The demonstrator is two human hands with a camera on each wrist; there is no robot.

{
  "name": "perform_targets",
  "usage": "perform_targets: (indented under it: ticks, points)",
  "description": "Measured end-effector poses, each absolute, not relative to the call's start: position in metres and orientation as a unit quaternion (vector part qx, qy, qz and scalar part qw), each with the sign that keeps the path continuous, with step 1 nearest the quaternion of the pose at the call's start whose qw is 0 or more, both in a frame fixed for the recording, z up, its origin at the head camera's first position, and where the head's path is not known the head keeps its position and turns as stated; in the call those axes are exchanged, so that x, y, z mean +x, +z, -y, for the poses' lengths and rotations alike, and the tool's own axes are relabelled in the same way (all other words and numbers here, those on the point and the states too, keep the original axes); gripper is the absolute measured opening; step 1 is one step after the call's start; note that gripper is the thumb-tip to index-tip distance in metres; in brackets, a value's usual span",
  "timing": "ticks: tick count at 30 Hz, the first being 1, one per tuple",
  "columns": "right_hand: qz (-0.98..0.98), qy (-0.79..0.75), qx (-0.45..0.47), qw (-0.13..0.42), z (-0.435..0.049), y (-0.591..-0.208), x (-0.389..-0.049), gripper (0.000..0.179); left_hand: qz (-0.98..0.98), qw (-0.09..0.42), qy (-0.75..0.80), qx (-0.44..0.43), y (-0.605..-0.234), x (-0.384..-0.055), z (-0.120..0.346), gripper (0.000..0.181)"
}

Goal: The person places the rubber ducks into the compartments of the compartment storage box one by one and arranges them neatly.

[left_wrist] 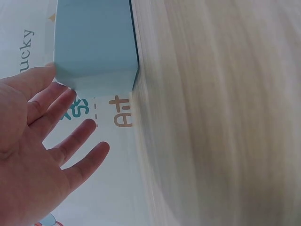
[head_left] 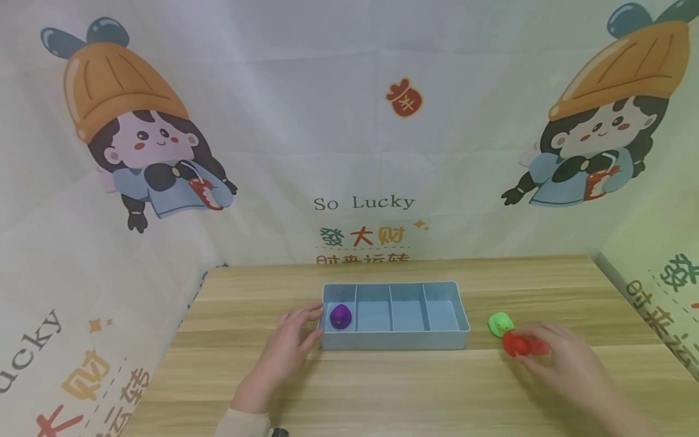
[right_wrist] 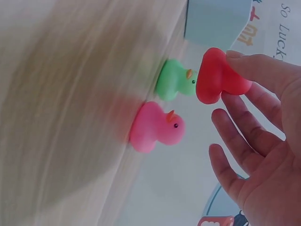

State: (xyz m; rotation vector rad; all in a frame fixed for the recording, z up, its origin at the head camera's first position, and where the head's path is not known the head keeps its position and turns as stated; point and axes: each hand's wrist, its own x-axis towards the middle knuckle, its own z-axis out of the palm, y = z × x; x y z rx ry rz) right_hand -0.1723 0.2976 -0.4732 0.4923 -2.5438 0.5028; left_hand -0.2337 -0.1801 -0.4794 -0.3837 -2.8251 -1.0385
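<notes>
My right hand (head_left: 565, 361) pinches a red rubber duck (right_wrist: 216, 77) between thumb and fingertips, holding it above the table. Below it on the wood stand a green duck (right_wrist: 175, 81) and a pink duck (right_wrist: 153, 128); the pink one is mostly covered by my hand and the red duck in the head view. A light blue box (head_left: 393, 340) with several compartments lies left of these ducks. In its leftmost compartment sits a purple duck (head_left: 341, 316). Against the box's left end, my left hand (head_left: 289, 340) rests its thumb and fingertips, the other fingers spread loosely.
The wooden table (head_left: 382, 388) extends around the box on all sides. Behind it hangs a pale printed cloth (head_left: 306, 109) with cartoon figures and lettering, which also lines both sides.
</notes>
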Motion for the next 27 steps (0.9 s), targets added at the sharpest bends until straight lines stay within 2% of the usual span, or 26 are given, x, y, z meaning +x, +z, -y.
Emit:
perform_targets:
  ticks: [15, 27]
  points:
    - [0.924, 0.186, 0.199, 0.269, -0.276, -0.462, -0.188, 0.045, 0.928, 0.058, -0.343, -0.13, -0.481, -0.234, 0.181, 0.039]
    - [0.929, 0.223, 0.186, 0.229, -0.256, -0.449, -0.198, 0.042, 0.93, 0.055, -0.34, -0.131, -0.479, -0.234, 0.181, 0.04]
